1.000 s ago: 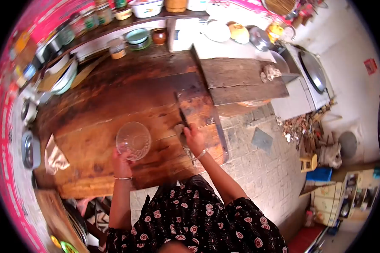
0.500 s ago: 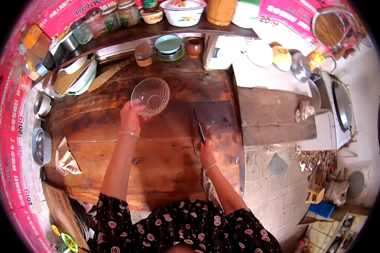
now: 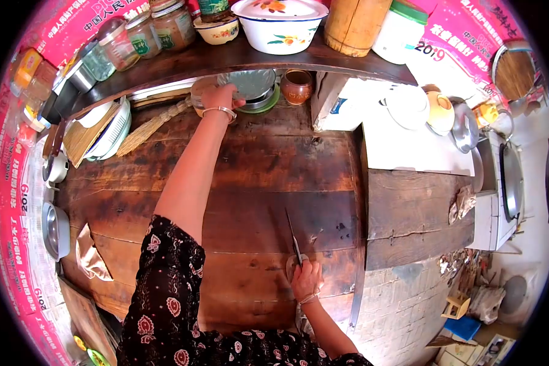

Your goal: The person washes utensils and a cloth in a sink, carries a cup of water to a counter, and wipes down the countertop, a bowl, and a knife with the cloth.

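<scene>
My left hand reaches to the back of the wooden table, under the shelf. Its fingers close on the rim of the clear glass bowl, which is over the stacked bowls on a green plate. Part of a jar is hidden behind this hand. My right hand is wrapped round the handle of a knife near the table's front right, its dark blade pointing away from me.
A brown pot stands right of the bowls. Jars and an enamel basin line the shelf. A straw brush lies at the back left, a cloth at the left. A plank surface adjoins on the right.
My left hand has carried the glass bowl from above the table's middle to the stacked bowls at the back. My right hand still holds the knife. The view has shifted.
</scene>
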